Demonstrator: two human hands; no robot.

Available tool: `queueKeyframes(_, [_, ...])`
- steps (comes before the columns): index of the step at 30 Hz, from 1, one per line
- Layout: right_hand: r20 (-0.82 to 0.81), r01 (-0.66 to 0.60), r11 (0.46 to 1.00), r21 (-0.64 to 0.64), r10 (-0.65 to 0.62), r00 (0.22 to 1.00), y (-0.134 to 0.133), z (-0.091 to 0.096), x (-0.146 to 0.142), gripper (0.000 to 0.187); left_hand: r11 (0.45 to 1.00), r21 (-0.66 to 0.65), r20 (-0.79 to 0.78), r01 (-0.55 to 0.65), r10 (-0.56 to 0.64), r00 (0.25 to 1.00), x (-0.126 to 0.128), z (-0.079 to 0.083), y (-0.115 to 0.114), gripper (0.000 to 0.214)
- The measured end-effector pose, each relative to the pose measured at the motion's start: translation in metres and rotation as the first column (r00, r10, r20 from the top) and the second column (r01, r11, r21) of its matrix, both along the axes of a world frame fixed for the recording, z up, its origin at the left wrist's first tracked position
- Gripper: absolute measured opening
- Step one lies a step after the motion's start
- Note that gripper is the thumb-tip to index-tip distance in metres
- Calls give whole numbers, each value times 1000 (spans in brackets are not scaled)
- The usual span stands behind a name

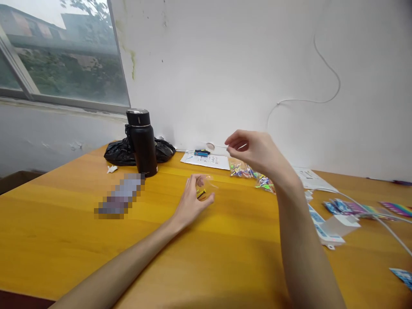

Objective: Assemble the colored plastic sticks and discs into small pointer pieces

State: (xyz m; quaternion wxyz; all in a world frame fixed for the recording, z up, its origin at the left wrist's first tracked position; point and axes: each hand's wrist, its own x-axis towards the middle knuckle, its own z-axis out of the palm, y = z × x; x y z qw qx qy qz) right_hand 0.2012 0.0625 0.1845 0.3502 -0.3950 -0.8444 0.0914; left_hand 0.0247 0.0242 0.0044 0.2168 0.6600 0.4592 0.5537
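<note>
You face a white wall (pixel 206 64), which carries a looping white cable (pixel 339 83). In front of you is a wooden table (pixel 241 244). A window (pixel 71 60) is at the upper left.

Your right hand (pixel 257 150) is raised above the table, palm side down. Its thumb tip and fingertips stand narrow, nearly meeting; you cannot tell whether they hold anything. Your left hand (pixel 187 204) is lower, near the middle of the table. Its thumb stands wide of the curled fingers; you cannot tell how firmly these grip.

To the left of your hands, a black bottle (pixel 143 148) stands upright in front of a black plastic bag (pixel 119 152). A pixelated flat item (pixel 120 197) lies just in front of the bottle. On the right, a white adapter (pixel 341 225) sits at the power strip (pixel 317 221). By the wall lies a paper sheet (pixel 212 161); packets of coloured parts (pixel 241 169) are beside it. A blue-and-black screwdriver (pixel 202 152) is at the sheet's far edge.

Clear plastic film (pixel 210 180) shows at your left fingers. The small yellow-and-black piece (pixel 201 194) is between your left thumb and fingers; you cannot tell whether it is inside the film.
</note>
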Motion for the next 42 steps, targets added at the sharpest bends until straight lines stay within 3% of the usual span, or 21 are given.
queueKeyframes(4, [64, 9, 1000, -20, -8, 998, -5, 5, 14, 18, 999, -34, 92, -6, 9, 996, -3, 1, 3, 38])
queueKeyframes(9, [107, -26, 999, -41, 30, 994, -7, 4, 6, 21, 998, -59, 133, -9, 17, 991, -5, 0, 4, 37])
queueKeyframes(19, [124, -87, 996, -28, 90, 988, -8, -3, -16, 22, 1000, 18, 41, 14, -15, 999, -5, 7, 4, 16])
queueKeyframes(25, [171, -101, 993, -62, 110, 979, -4, -6, -17, 20, 1000, 4, 44, -28, 28, 999, -5, 7, 5, 19])
queueKeyframes(32, [355, -38, 969, -242, 125, 926, 6, -20, -23, 19, 1000, -17, 106, -7, 9, 994, -6, 1, 9, 25])
queueKeyframes(42, [359, 9, 987, -162, 50, 932, 13, -25, -25, 21, 998, -57, 65, 24, -20, 998, -5, 0, 7, 37])
